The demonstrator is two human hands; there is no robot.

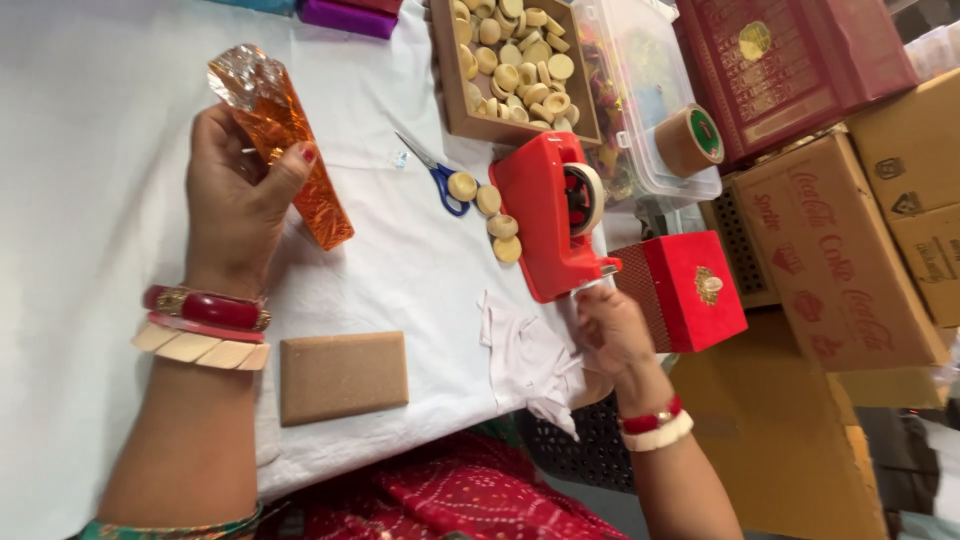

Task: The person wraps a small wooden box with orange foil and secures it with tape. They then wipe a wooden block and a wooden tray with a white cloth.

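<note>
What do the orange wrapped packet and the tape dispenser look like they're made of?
The orange packet in the left hand looks like crinkly metallic foil or cellophane: it glints and creases. The red tape dispenser at the right hand seems to be glossy moulded plastic.

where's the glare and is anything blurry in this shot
Head view: glare sits on the crinkled top of the orange foil packet in the left hand; the white tablecloth looks washed out; the right hand at the red tape dispenser is slightly soft.
</note>
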